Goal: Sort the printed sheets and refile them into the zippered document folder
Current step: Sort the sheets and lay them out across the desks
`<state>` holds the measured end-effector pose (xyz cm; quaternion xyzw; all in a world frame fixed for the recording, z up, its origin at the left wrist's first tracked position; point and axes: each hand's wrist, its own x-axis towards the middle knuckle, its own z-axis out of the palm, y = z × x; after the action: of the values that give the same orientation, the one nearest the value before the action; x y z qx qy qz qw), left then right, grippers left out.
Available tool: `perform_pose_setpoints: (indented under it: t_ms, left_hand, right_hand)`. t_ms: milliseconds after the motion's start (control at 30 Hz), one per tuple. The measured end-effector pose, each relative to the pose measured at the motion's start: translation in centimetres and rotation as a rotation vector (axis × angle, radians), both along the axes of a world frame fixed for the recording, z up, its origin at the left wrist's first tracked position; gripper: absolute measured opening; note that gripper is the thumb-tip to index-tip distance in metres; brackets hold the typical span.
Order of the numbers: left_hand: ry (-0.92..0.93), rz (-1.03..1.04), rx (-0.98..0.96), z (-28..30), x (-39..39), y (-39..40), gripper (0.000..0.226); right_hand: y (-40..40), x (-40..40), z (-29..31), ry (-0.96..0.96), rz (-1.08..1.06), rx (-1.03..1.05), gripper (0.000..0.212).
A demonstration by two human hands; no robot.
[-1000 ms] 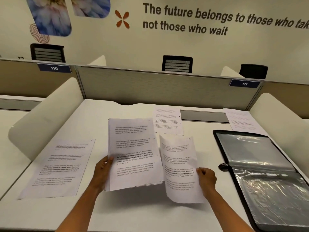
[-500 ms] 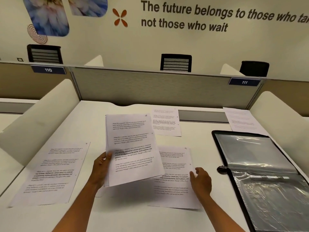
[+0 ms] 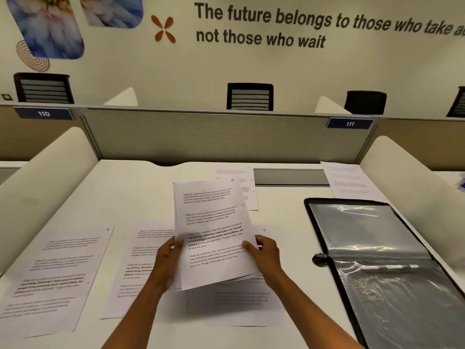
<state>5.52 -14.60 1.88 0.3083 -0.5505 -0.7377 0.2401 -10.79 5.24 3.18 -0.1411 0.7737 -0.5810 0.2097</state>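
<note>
Head view: both hands hold one stack [image 3: 214,233] of printed sheets, raised off the bench [image 3: 141,197] and tilted toward the camera. Left hand [image 3: 168,260] grips the stack's left edge, thumb on the front, fingers behind. Right hand [image 3: 265,255] grips the right edge the same way, thumb tip on the printed face. Neither hand has anything else.

Loose sheets lie flat on the bench around the hands: one far left of the left hand [image 3: 57,275], one just left of & partly under the stack [image 3: 141,268], one below the hands w/ a handwritten mark at its top corner [image 3: 241,306], one beyond the stack [image 3: 245,185], one far right at the back [image 3: 349,180]. Folder [image 3: 377,260] lies open to the right of the right hand, black zip border, clear glossy sleeves showing; zip pull [image 3: 319,258] sits at its near-left edge.

Handling, as a judgement: paper is light, thin, floppy; the stack sags at the lower edge & sheets may fan or slide if the grip is loose. Best held at both side edges approx mid-height, as now, or squared against the bench first. Single sheets need a fingertip lift at a corner. Sleeves look slick, so paper likely slips in easily but could snag at the opening.
</note>
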Motion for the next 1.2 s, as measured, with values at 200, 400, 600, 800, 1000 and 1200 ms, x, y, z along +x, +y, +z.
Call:
perform_pose_setpoints:
  t_ms: [200,400,600,800,1000,1200]
  left_hand:
    - [0.01,-0.028,0.011,-0.7,-3.0,0.5,0.033]
    - [0.002,-0.059,0.007,-0.7,-6.3,1.4,0.034]
    - [-0.012,0.008,-0.029,-0.9,-9.5,1.0,0.033]
    - [-0.015,0.04,-0.049,-1.1,-11.4,0.0,0.033]
    - [-0.038,0.088,-0.036,-1.5,-12.8,-0.8,0.033]
    - [-0.078,0.119,-0.048,-1.7,-14.1,-2.2,0.032]
  right_hand:
    - [1.2,-3.3,-0.1,0.02,-0.179,-0.009,0.009]
    - [2.6,-7.0,-1.2,0.03,-0.173,0.058,0.015]
    - [3.7,-12.1,-1.6,0.01,-0.278,0.064,0.02]
    - [4.3,-18.5,-2.1,0.006,-0.404,0.123,0.026]
    - [4.4,-23.4,-3.4,0.057,-0.436,0.232,0.026]
    - [3.3,-26.5,-4.9,0.057,-0.435,0.305,0.023]
